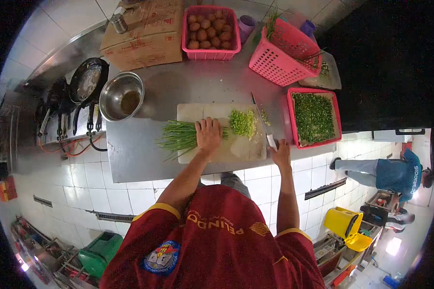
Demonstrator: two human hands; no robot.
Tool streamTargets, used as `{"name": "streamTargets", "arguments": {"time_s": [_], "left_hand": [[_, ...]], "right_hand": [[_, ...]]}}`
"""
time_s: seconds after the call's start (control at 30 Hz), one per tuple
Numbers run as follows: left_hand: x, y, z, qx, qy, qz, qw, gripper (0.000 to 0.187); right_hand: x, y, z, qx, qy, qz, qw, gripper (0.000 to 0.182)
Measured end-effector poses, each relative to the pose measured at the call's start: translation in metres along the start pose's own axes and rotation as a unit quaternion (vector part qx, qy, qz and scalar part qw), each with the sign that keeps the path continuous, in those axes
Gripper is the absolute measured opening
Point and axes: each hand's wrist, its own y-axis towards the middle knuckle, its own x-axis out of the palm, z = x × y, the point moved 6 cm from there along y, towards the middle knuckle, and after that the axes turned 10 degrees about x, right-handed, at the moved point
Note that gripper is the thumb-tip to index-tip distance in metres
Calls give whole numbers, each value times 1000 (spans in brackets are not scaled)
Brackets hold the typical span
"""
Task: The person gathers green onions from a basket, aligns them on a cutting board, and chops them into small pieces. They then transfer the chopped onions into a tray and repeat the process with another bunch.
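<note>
My left hand lies over a bunch of green onions, its fingers bent onto the stalks and pressing them on the white cutting board. The long green ends stick out past the board's left edge. My right hand grips the white handle of a kitchen knife, whose blade points away from me along the board's right edge. Between the hands a heap of chopped green onion rests on the board. A few chopped bits lie just right of the blade.
A pink tray of chopped greens stands right, beneath a tilted pink basket. Behind are a pink basket of brown eggs and a cardboard box. A steel bowl and black pans are left. People stand far right.
</note>
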Motion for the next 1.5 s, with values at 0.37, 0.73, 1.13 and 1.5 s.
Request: {"name": "streamTargets", "arguments": {"time_s": [0.37,0.73,1.13,1.5], "left_hand": [[3,1,-5,-14,-14,24,1000,24],[8,-1,-8,-13,-48,6,999,29],[10,2,-9,-21,-64,-23,997,28],[15,2,-10,-20,-53,-4,998,29]], "right_hand": [[-24,-36,-63,158,179,18,971,27],[-28,-100,-213,58,54,-136,988,27],[-41,-107,-232,86,-25,-214,973,31],[-49,-119,-232,139,-31,-251,957,28]]}}
